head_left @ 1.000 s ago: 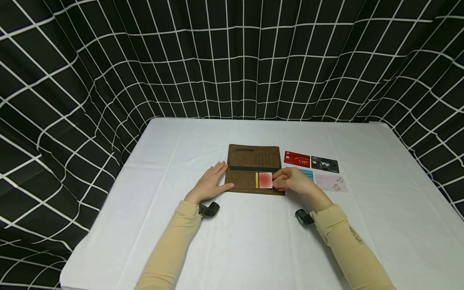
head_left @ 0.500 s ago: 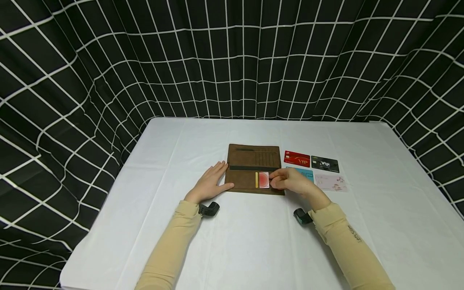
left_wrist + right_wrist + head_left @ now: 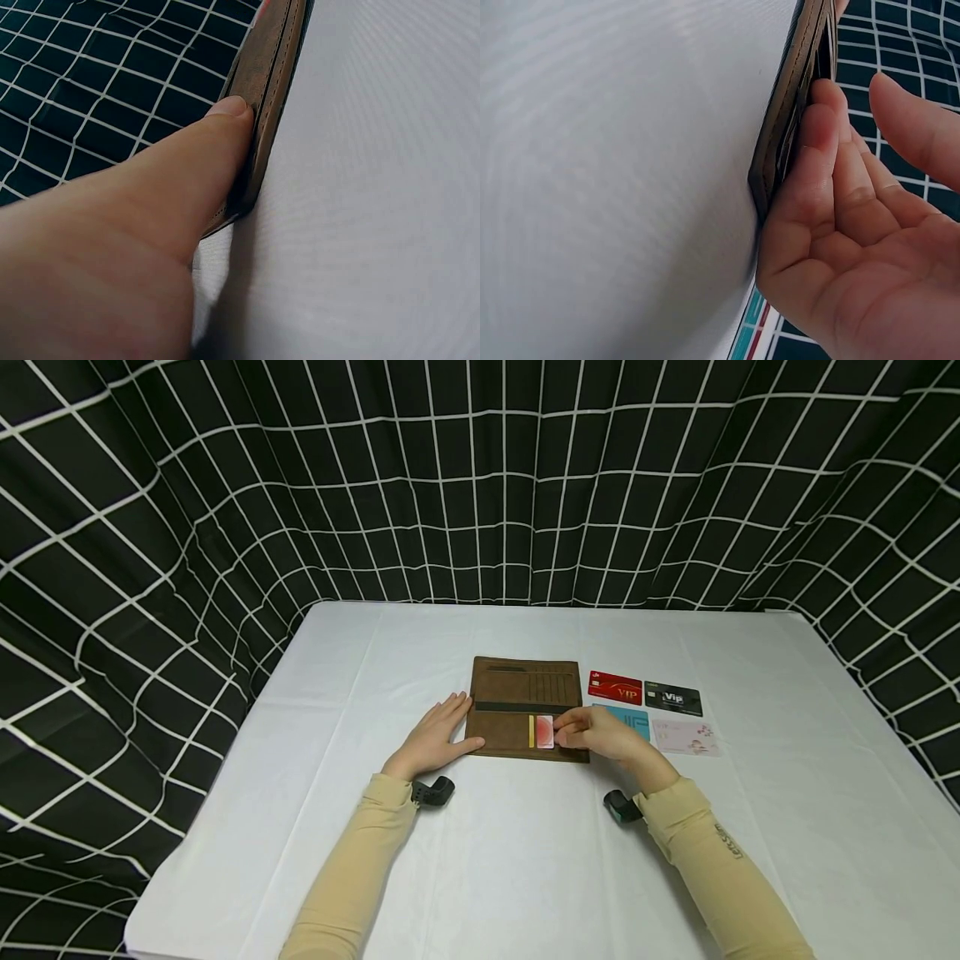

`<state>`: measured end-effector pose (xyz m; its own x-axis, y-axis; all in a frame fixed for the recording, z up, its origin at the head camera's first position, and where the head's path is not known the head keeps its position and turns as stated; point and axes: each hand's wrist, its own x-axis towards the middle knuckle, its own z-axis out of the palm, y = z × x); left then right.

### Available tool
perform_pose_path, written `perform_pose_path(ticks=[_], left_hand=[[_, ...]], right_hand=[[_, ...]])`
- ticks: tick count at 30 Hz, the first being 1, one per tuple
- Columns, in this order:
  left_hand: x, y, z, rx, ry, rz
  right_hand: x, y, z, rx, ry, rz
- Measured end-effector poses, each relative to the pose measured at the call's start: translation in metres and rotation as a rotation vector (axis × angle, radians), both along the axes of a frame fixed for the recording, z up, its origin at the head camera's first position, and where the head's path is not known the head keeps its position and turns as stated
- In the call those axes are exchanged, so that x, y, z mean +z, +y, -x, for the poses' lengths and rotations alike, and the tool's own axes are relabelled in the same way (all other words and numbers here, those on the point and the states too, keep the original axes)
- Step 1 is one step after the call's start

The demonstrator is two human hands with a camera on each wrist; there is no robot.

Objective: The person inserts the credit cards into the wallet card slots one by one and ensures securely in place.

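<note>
A brown wallet (image 3: 504,732) lies spread flat on the white table. On its near half a red-and-pink card (image 3: 544,732) shows partly, its left side ending at the leather beside a narrow yellow strip (image 3: 532,732). My right hand (image 3: 609,735) has its fingertips at the card's right edge; in the right wrist view the bent fingers (image 3: 821,150) press against the wallet's inner face, with the thumb held apart. My left hand (image 3: 435,739) rests along the wallet's left side, fingers extended, and its thumb (image 3: 217,142) lies on the near-left corner.
Right of the wallet lie a red VIP card (image 3: 615,687), a black Vip card (image 3: 673,698), a blue card (image 3: 630,720) partly behind my right hand, and a pale pink flowered card (image 3: 684,737). Black cloth (image 3: 517,485) with white grid lines surrounds the table (image 3: 510,860).
My right hand has moved slightly left, and the visible part of the red-and-pink card has grown narrower. More of the blue card shows. The left hand and wallet have stayed in place.
</note>
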<state>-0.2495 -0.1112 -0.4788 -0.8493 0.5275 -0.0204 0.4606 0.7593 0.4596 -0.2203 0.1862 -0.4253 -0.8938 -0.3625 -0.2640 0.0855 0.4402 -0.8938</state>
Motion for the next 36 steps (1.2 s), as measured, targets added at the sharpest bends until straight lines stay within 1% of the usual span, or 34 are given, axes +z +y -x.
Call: perform_pose_path(ticks=[5,12,19,28,32,36], left_hand=[[0.001,0.0,0.0,0.001,-0.014,0.009],[0.002,0.0,-0.001,-0.001,0.011,-0.01],[0.003,0.001,-0.002,-0.001,0.011,-0.008],[0.003,0.001,-0.002,-0.001,0.007,-0.008],[0.004,0.001,-0.002,0.001,0.003,-0.009],[0.005,0.001,-0.002,0.001,-0.003,-0.005]], right_hand=[[0.001,0.0,-0.001,0.01,-0.001,0.008],[0.001,-0.001,-0.002,0.034,-0.008,0.014],[0.001,-0.001,-0.003,0.037,-0.006,-0.001],[-0.001,-0.006,0.0,-0.033,0.045,-0.104],[0.0,-0.009,0.001,-0.059,0.065,-0.128],[0.0,-0.01,0.001,-0.069,0.078,-0.126]])
